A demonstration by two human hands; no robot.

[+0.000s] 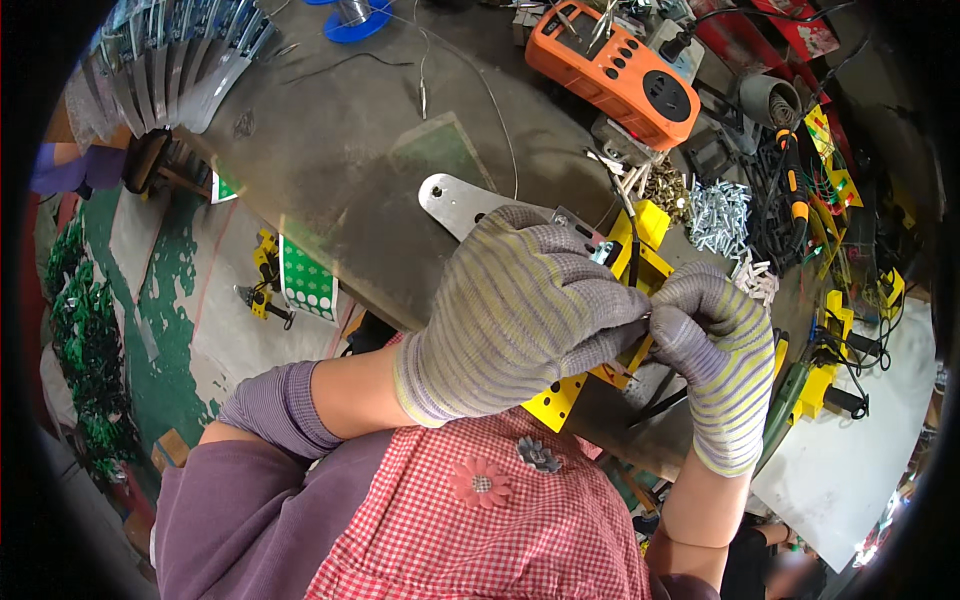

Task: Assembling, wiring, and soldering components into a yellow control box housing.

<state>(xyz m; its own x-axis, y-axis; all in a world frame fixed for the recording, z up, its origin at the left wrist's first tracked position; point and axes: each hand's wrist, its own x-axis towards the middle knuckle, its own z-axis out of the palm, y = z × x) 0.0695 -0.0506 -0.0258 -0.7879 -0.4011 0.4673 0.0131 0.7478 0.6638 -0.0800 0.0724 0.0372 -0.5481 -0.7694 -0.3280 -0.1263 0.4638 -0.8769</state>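
Striped grey-and-yellow knit gloves cover both hands. My left hand [515, 310] reaches across to the right, thumb and fingertips pinched together. Its fingertips meet those of my right hand [715, 345], which is also closed in a pinch. Whatever lies between them is too small and too covered to name. Under and behind the hands is a yellow metal bracket [553, 405] with black holes, partly hidden. A silver metal plate [452, 203] with a rounded, holed end sticks out beyond my left hand. A black cable [634, 245] runs beside the bracket.
An orange meter with a socket [610, 75] lies at the far right. Near it are piles of silver screws [718, 215], brass-coloured bits [665, 188] and white pieces [757, 280]. A black-and-orange handled tool [795, 180], yellow parts [820, 385] and a blue wire spool [355, 25] lie around.
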